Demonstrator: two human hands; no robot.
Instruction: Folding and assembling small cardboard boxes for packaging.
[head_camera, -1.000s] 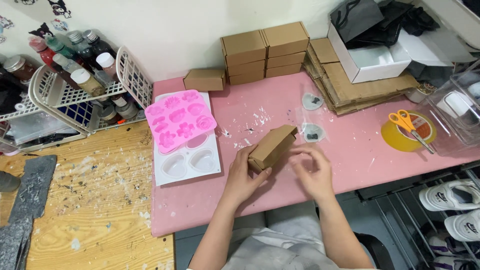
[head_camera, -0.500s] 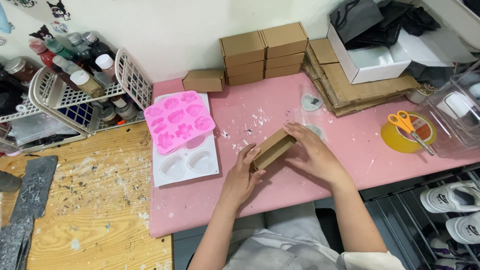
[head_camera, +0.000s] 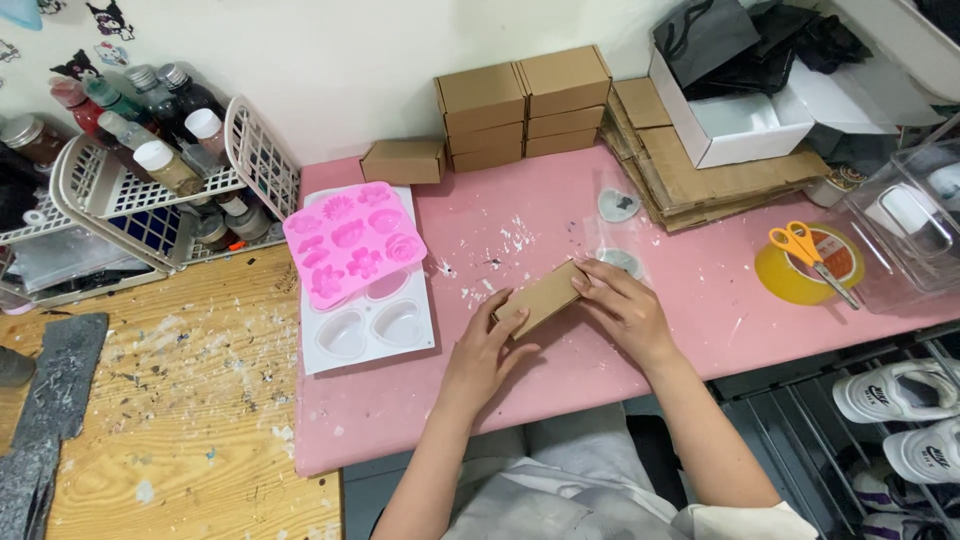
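Note:
A small brown cardboard box (head_camera: 540, 297) lies tilted on the pink table (head_camera: 560, 370). My left hand (head_camera: 487, 352) grips its near left end with fingers curled over the edge. My right hand (head_camera: 625, 311) presses on its right end, fingers spread across the top. Just beyond the box lie two small clear packets with round grey pieces (head_camera: 619, 204). A pink flower mould (head_camera: 352, 241) rests on a white heart mould (head_camera: 370, 325) to the left.
Stacked brown boxes (head_camera: 522, 105) and a single one (head_camera: 403, 160) stand by the wall. Flat cardboard sheets (head_camera: 700, 175), a white open box (head_camera: 735, 125), a yellow tape roll with scissors (head_camera: 806, 263) and a clear bin (head_camera: 905, 230) sit right. White baskets of bottles (head_camera: 150, 170) stand left.
The box has been lowered from a raised, tilted hold down onto the table, and my right hand has moved from beside it onto its right end.

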